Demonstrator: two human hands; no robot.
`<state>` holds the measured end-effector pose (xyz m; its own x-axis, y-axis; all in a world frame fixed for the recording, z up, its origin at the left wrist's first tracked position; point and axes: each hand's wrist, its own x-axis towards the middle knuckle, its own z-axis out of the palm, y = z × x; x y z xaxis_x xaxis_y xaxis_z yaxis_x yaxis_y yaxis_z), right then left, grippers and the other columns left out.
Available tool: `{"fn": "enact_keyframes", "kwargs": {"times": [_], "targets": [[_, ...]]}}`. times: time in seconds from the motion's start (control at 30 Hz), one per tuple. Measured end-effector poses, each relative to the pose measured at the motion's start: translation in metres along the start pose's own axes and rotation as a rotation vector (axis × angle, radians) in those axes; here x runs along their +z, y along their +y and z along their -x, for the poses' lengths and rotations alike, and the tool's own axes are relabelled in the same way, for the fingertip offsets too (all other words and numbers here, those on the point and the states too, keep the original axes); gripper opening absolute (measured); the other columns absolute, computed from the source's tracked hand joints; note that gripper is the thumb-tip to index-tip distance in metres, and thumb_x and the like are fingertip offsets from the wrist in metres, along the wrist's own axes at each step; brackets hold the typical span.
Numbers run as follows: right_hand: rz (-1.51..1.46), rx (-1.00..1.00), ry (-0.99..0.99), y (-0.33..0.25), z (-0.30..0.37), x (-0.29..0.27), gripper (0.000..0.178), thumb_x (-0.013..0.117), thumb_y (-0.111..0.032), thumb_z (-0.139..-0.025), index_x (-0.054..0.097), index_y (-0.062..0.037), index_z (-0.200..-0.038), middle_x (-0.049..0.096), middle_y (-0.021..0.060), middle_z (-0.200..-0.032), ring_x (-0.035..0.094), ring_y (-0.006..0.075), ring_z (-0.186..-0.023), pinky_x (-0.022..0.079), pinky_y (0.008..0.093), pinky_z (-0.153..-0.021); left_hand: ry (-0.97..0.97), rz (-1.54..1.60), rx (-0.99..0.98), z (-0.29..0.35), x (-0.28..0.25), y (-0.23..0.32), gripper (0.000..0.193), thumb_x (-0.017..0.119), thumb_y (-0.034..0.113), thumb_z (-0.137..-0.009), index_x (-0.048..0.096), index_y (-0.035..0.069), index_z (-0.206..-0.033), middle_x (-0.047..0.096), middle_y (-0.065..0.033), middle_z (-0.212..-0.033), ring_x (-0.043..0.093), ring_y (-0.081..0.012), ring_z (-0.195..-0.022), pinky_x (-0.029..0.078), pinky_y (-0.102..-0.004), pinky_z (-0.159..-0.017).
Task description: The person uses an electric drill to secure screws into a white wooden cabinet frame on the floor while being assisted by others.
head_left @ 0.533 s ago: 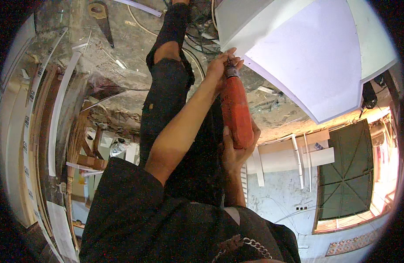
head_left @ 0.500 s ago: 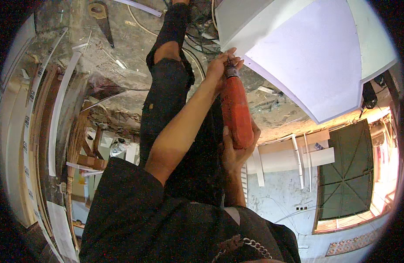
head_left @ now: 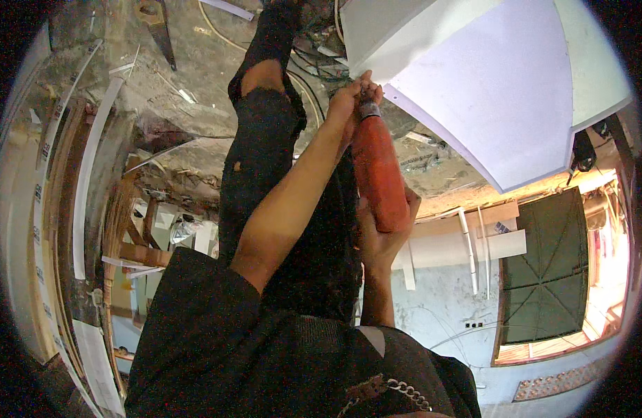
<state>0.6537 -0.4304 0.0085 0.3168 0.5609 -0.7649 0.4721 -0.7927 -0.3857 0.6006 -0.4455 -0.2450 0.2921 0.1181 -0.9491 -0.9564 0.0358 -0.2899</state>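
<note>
While the bare right hand (head_left: 380, 240) wraps the rear of a long red power tool (head_left: 379, 171), apparently bearing its weight, the bare left hand (head_left: 347, 103) curls nearly closed around its dark nose, seemingly for steadiness; whether it also pinches something small, I cannot tell. The tool points toward the near corner of a large white, lilac-tinted panel (head_left: 502, 83). Around are a rough grey littered floor (head_left: 209, 63), a wooden-handled handsaw (head_left: 162, 42) and a scuffed pale-blue wall (head_left: 439, 299).

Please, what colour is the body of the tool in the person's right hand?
The tool body is orange-red, seen best in the head view.
</note>
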Motion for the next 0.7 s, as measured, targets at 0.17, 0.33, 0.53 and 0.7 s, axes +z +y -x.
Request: {"fn": "enact_keyframes", "kwargs": {"times": [0.17, 0.33, 0.53, 0.7], "targets": [[-0.014, 0.031, 0.008, -0.008, -0.004, 0.000, 0.060, 0.078, -0.009, -0.072, 0.044, 0.0034, -0.120, 0.051, 0.0153, -0.114, 0.053, 0.0244, -0.107, 0.043, 0.0365, -0.095, -0.025, -0.425, 0.085, 0.018, 0.015, 0.002, 0.031, 0.042, 0.017, -0.099, 0.048, 0.002, -0.126, 0.053, -0.0054, -0.075, 0.054, -0.0198, -0.071, 0.045, -0.0307, -0.066], [0.043, 0.026, 0.012, -0.003, -0.002, -0.002, 0.062, 0.079, -0.010, -0.073, 0.044, 0.0034, -0.122, 0.052, 0.0158, -0.116, 0.053, 0.0245, -0.108, 0.042, 0.0376, -0.096, -0.064, -0.270, 0.037, 0.014, 0.013, 0.001, 0.033, 0.046, 0.012, -0.096, 0.047, 0.002, -0.127, 0.049, -0.0024, -0.070, 0.052, -0.0188, -0.067, 0.046, -0.0313, -0.067], [-0.065, 0.078, -0.003, -0.005, -0.001, 0.000, 0.061, 0.078, -0.012, -0.074, 0.044, 0.0024, -0.123, 0.052, 0.0158, -0.118, 0.052, 0.0245, -0.109, 0.042, 0.0383, -0.097, -0.141, 0.116, -0.059, -0.002, -0.001, 0.000, 0.034, 0.047, 0.007, -0.096, 0.046, -0.002, -0.128, 0.047, -0.0008, -0.070, 0.048, -0.0152, -0.063, 0.048, -0.0302, -0.067], [-0.105, 0.149, -0.002, -0.008, 0.001, 0.001, 0.061, 0.078, -0.014, -0.075, 0.044, 0.0024, -0.123, 0.051, 0.0161, -0.119, 0.052, 0.0241, -0.110, 0.042, 0.0381, -0.097, -0.181, 0.238, -0.101, -0.004, -0.004, 0.000, 0.032, 0.046, 0.010, -0.099, 0.046, -0.004, -0.128, 0.047, -0.0007, -0.070, 0.047, -0.0129, -0.064, 0.049, -0.0312, -0.067]]}}
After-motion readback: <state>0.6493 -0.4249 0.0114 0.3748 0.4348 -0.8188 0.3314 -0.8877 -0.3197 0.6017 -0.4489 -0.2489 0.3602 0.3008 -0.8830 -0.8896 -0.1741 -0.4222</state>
